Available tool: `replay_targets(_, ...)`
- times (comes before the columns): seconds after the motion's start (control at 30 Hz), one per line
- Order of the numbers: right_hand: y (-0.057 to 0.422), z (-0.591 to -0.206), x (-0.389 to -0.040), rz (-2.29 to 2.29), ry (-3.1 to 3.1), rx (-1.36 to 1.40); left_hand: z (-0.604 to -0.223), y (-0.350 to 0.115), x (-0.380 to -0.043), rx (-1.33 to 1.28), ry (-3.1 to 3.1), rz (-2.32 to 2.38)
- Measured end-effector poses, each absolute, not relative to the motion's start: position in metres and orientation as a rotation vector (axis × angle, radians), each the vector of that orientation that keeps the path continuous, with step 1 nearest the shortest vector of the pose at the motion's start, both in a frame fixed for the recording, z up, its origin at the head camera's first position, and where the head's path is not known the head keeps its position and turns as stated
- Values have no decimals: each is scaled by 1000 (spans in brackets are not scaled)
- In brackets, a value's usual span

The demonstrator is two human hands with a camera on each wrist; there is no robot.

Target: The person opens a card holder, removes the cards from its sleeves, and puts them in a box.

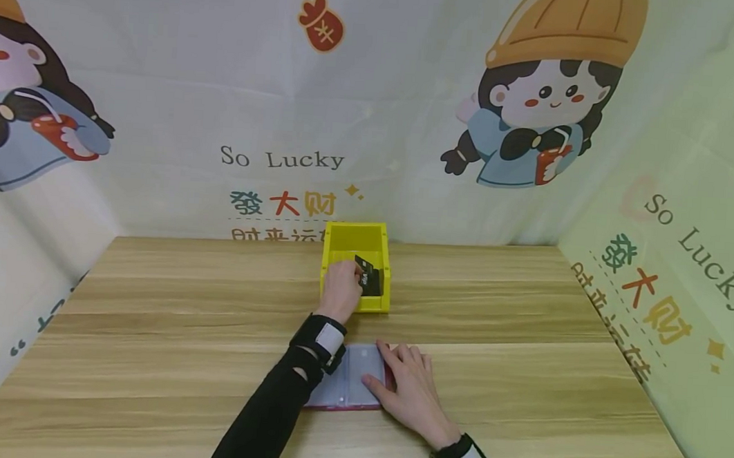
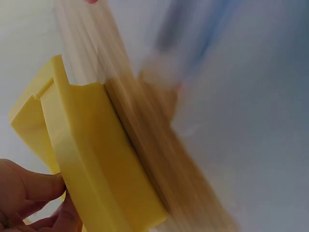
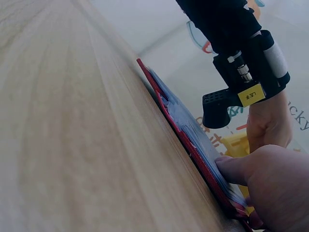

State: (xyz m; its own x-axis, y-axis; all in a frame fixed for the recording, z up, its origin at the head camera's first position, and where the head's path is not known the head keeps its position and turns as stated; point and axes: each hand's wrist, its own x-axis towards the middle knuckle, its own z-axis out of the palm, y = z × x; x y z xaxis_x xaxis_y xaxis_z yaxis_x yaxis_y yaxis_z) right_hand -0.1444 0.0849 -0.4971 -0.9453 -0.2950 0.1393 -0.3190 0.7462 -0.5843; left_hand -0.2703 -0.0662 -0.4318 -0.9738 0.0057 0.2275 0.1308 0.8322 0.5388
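A yellow plastic bin [image 1: 353,303] stands at the back of the table. Reaching into it, my left hand [image 1: 341,290] pinches a black card [image 1: 364,274] with pale printing. The left wrist view shows thumb and fingers [image 2: 46,186] meeting behind the bin's wall, which hides the card. Nearer me lies an open card album [image 1: 364,371] with clear pockets and a red cover edge. My right hand [image 1: 414,390] rests at its right side, thumb pressing the page and the other fingers stretched along the edge. The left forearm covers part of the album's left page.
Inside the bin, another dark card-like piece [image 1: 374,283] is beside the pinched card. The wooden table [image 1: 523,348] spreads to both sides. A pale printed backdrop [image 1: 410,120] rises behind the bin and along the sides. Both wrists wear black straps [image 1: 319,340] with cameras.
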Motion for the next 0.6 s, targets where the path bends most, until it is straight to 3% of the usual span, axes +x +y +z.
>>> replay_targets(0.6, 85, -499, -143, 984, -2881, 504, -431, -60, -265, -113, -3013, -753)
